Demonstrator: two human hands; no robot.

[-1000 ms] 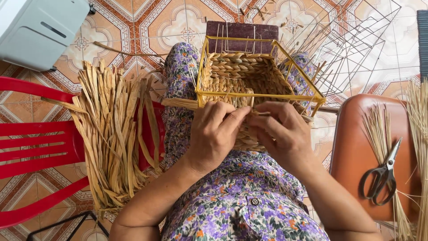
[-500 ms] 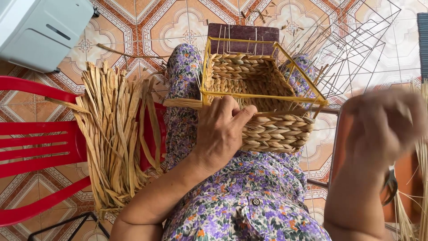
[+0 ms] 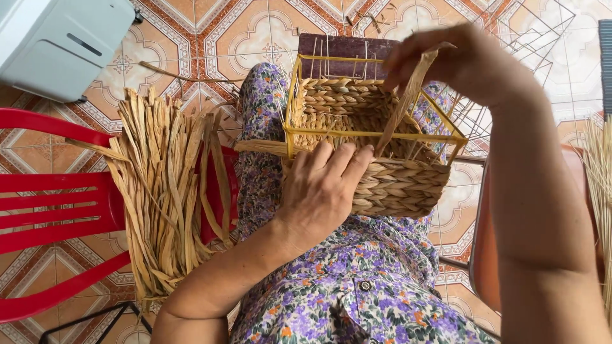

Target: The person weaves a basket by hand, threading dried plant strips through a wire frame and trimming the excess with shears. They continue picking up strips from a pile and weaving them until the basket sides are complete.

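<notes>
Head view, basket: half-woven basket (image 3: 376,146) on a yellow wire frame rests on the lap, rim up, so weaving can reach it.
Left hand (image 3: 322,191): fingers spread flat on the woven wall, steadying it.
Right hand (image 3: 459,60): fingers pinched on a straw strand (image 3: 405,105), drawn taut above the rim.
Supply: dried straw bundle (image 3: 169,191) lies across a red chair (image 3: 57,210), close by.

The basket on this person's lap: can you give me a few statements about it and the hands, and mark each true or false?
1. The left hand rests on the woven basket. True.
2. The right hand pinches a straw strand above the basket. True.
3. The basket's frame is blue. False: it is yellow.
4. The bundle of dried straw lies on a green chair. False: the chair is red.
5. The right hand holds scissors. False: only the strand.
</notes>
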